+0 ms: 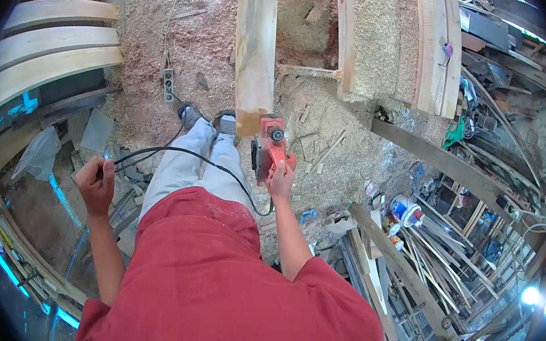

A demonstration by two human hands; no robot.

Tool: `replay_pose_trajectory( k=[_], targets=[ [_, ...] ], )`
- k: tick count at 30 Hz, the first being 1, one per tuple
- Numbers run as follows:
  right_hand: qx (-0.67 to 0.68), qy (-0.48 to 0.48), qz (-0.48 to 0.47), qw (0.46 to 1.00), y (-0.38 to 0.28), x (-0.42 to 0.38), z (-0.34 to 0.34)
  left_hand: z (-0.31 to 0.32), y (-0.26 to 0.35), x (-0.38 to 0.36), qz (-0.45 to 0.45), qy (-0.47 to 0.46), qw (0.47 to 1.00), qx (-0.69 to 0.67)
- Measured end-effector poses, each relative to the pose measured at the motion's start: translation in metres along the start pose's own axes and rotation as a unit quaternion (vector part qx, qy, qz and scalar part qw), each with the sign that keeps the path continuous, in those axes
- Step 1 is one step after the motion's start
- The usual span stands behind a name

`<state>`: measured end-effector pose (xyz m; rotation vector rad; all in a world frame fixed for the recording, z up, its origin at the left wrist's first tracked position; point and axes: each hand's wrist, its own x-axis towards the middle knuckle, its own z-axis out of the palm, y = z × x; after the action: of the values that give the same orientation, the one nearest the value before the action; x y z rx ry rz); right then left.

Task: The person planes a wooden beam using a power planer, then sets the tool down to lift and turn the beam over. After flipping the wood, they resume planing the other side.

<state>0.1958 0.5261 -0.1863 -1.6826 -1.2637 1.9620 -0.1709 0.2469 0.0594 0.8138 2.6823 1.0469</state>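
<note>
My right hand (280, 179) is wrapped around the rear handle of a red electric planer (274, 146). The planer's front overlaps the near end of a long, pale wooden board (255, 52). From the tool's back a black power cord (221, 167) loops left across my legs. My left hand (98, 181) is raised at my left side, fingers curled closed on the cord, which bends there and runs back toward a power strip (169, 85) on the floor.
Wood shavings cover the floor (214, 29). Curved planks (57, 38) are stacked at left, and more boards (434, 55) lie at upper right. A beam (437, 152) crosses the right side. Scrap sticks (431, 256) and a paint bucket (406, 210) crowd the lower right.
</note>
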Motion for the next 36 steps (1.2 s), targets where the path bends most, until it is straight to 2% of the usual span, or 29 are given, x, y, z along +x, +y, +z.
replay_pose_trajectory(
  k=[7,16,31,36],
  targets=[
    [0.023,0.012,0.018,1.000,-0.033,0.013,0.025,-0.008,-0.008,0.032,0.055,-0.012,0.998,0.004],
    [-0.011,0.039,-0.005,0.999,-0.059,0.038,0.054,-0.021,-0.017,0.050,0.064,-0.001,0.998,-0.018],
    [-0.050,0.050,-0.056,0.996,-0.077,0.092,0.082,-0.013,-0.020,0.107,0.073,-0.029,0.997,-0.011],
    [-0.052,0.052,-0.046,0.996,-0.092,0.101,0.094,-0.009,-0.019,0.121,0.069,-0.044,0.996,-0.015]
  ],
)
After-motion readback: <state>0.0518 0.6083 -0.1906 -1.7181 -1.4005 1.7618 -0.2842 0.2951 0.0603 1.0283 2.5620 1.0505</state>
